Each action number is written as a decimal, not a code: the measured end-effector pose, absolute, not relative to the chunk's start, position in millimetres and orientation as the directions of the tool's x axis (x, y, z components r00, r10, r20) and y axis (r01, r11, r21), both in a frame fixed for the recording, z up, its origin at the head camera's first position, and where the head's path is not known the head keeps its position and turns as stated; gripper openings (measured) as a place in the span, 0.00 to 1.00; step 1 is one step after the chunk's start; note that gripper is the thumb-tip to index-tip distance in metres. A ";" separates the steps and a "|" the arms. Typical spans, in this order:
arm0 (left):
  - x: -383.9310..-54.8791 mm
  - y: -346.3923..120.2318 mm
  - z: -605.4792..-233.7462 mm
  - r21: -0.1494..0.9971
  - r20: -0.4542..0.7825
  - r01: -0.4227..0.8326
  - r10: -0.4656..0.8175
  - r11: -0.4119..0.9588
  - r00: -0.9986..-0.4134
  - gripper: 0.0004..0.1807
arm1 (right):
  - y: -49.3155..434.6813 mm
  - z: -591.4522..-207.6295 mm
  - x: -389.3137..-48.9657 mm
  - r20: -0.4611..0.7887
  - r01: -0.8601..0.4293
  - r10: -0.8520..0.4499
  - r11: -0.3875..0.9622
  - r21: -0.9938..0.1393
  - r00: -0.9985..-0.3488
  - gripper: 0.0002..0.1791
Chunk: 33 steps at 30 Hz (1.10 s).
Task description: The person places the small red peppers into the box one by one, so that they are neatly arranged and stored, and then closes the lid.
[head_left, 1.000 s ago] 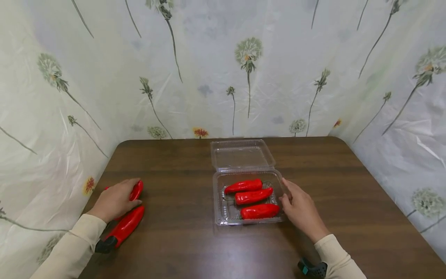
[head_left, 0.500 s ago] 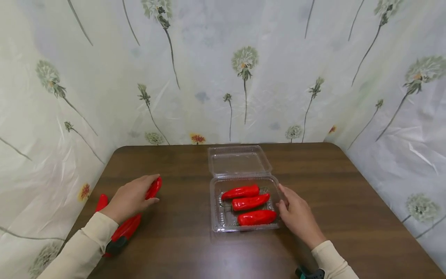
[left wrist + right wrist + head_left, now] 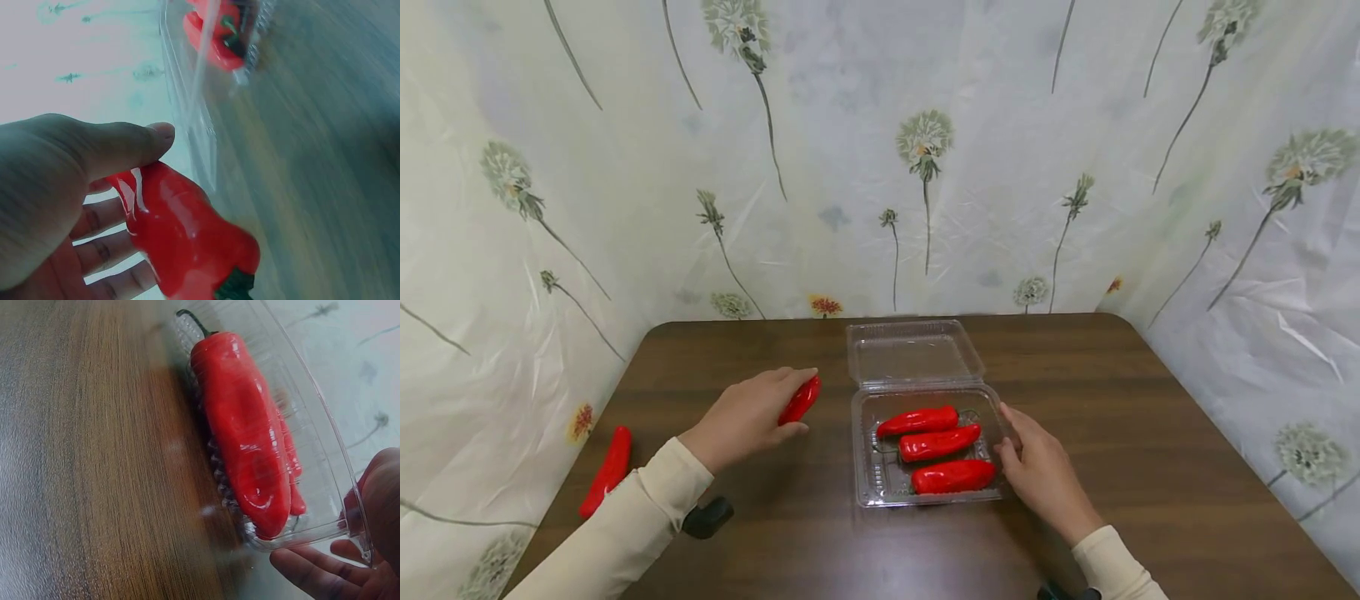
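Observation:
My left hand (image 3: 741, 425) holds a red pepper (image 3: 801, 400) above the table, to the left of a clear plastic clamshell container (image 3: 867, 492). The left wrist view shows the thumb across this pepper (image 3: 187, 234) and the fingers behind it, its green stem end pointing away from the palm. Three red peppers lie side by side in the container's base, among them the nearest pepper (image 3: 953, 477). At the container's right side, my right hand (image 3: 1041, 467) grips the rim. The right wrist view has its fingers (image 3: 312, 569) against the outer wall.
Another red pepper (image 3: 608, 473) lies on the dark wooden table (image 3: 820, 550) at the left, beside my left sleeve. The container's lid (image 3: 910, 350) stands folded back on the far side. A floral sheet (image 3: 835, 167) hangs behind and beside the table.
My left hand has lifted a red pepper from the left of the table and carried it right, towards the container. The right hand has stayed at the container's right side.

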<state>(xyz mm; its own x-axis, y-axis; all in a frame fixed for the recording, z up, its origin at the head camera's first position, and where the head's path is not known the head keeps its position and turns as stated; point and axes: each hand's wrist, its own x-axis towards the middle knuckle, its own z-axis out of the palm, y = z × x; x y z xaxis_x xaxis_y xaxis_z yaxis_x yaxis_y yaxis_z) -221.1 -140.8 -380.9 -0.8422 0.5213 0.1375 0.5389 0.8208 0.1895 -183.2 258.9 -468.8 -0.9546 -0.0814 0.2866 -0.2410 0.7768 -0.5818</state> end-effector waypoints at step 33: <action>-248.5 14.7 -352.5 0.033 -0.001 0.796 0.797 0.604 -0.604 0.38 | 259.2 -466.0 -182.4 0.237 -0.209 -0.078 0.770 -0.603 -0.968 0.30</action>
